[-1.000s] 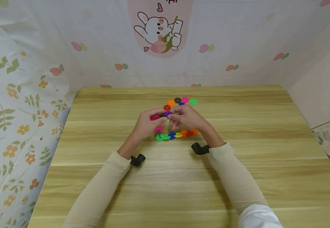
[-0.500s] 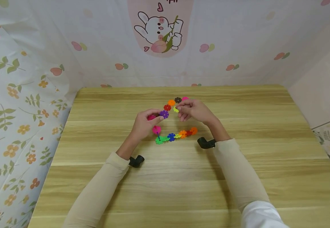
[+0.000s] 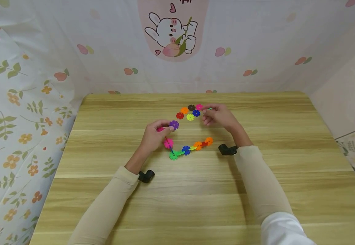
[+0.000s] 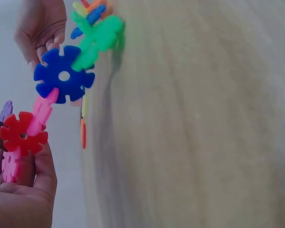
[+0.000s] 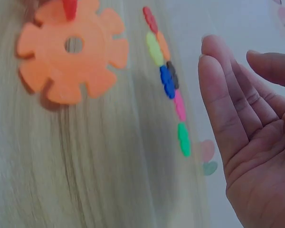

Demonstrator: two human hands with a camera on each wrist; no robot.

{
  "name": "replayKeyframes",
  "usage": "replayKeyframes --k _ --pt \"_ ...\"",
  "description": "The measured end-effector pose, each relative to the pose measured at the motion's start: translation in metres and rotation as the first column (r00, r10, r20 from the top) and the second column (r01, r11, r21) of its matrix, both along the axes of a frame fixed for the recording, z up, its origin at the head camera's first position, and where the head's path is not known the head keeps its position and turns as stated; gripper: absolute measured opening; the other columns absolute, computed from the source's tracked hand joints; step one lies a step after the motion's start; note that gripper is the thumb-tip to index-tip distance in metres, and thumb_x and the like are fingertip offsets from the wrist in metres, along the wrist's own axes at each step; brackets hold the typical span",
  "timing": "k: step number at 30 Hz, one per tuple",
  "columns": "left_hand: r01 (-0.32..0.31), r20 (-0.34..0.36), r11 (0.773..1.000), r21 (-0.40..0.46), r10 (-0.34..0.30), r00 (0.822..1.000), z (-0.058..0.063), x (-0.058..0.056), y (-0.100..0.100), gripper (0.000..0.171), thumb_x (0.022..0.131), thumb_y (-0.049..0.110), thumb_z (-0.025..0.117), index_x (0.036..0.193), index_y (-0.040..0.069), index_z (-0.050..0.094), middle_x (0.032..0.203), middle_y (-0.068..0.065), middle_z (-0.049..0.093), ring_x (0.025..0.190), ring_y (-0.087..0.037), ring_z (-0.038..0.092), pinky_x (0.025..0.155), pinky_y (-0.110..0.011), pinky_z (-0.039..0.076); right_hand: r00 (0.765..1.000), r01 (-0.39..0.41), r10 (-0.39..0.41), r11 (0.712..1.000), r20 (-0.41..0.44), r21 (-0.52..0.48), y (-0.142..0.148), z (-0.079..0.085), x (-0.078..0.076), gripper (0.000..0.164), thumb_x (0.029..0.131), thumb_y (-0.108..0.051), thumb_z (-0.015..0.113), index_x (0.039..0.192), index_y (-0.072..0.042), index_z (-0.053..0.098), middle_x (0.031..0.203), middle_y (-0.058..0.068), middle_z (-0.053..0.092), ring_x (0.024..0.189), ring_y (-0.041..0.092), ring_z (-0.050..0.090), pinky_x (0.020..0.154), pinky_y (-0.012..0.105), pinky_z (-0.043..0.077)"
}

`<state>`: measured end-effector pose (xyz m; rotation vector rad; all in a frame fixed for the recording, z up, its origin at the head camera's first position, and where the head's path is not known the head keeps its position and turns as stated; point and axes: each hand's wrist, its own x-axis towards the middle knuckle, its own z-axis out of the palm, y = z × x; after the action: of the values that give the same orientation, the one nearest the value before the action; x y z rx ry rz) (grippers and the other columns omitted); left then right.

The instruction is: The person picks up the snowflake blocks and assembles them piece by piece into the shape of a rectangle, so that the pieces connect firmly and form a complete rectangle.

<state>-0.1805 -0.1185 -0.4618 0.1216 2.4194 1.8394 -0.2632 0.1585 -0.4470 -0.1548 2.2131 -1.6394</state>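
Note:
My left hand [image 3: 156,134] grips one end of a chain of interlocking plastic snowflake discs [image 3: 186,150], raised off the table at that end. A purple disc [image 3: 174,125] sticks out by its fingertips. In the left wrist view, a red disc [image 4: 12,135] and pink ones sit at the fingers, with a blue disc [image 4: 50,83] farther along. My right hand [image 3: 223,117] holds nothing; its thumb stands apart from the fingers in the right wrist view. It hovers by a loose green disc [image 5: 184,139], which it mostly hides in the head view. The chain's far end is an orange disc [image 5: 102,45].
Loose discs lie at the back of the wooden table [image 3: 177,204]: red [image 3: 180,116], orange [image 3: 184,110], dark brown [image 3: 191,107], pink [image 3: 199,107], blue [image 3: 196,113] and yellow [image 3: 190,117]. Behind the table hangs a patterned cloth [image 3: 103,41].
My right hand has left the purple disc and moved right and back, past the yellow and blue discs toward the green one. The left hand has shifted slightly left with the chain.

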Motion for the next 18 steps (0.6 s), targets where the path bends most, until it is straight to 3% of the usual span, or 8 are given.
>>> replayKeyframes --k 3,9,18 --pt "-0.008 0.009 1.000 0.009 0.007 1.000 -0.003 0.000 0.000 0.028 0.092 0.023 0.069 0.115 0.007 0.068 0.109 -0.009 0.067 0.091 -0.020 0.058 0.070 -0.022 0.048 0.999 0.033 -0.033 0.999 0.006 -0.007 0.003 -0.004 -0.004 0.035 0.102 -0.018 0.052 0.129 0.003 0.056 0.094 0.026 0.066 0.075 0.033 0.068 0.071 0.036 0.060" --pt "-0.016 0.020 0.999 0.032 0.016 1.000 -0.008 0.001 -0.001 0.028 0.093 0.022 0.068 0.116 0.005 0.067 0.106 -0.010 0.066 0.085 -0.018 0.053 0.062 -0.019 0.043 0.993 0.113 -0.112 0.993 0.031 -0.030 0.009 -0.015 -0.013 0.034 0.102 -0.017 0.052 0.130 0.002 0.056 0.085 0.015 0.067 0.067 0.021 0.068 0.066 0.029 0.059" --pt "-0.002 0.080 0.999 0.034 0.000 0.997 -0.012 -0.001 -0.001 0.027 0.094 0.023 0.066 0.114 0.004 0.067 0.102 -0.011 0.067 0.085 -0.020 0.058 0.067 -0.022 0.047 0.986 0.148 -0.146 0.989 0.086 -0.016 0.015 -0.023 -0.024 0.037 0.102 -0.021 0.052 0.135 -0.004 0.053 0.084 0.011 0.068 0.067 0.019 0.068 0.067 0.032 0.060"
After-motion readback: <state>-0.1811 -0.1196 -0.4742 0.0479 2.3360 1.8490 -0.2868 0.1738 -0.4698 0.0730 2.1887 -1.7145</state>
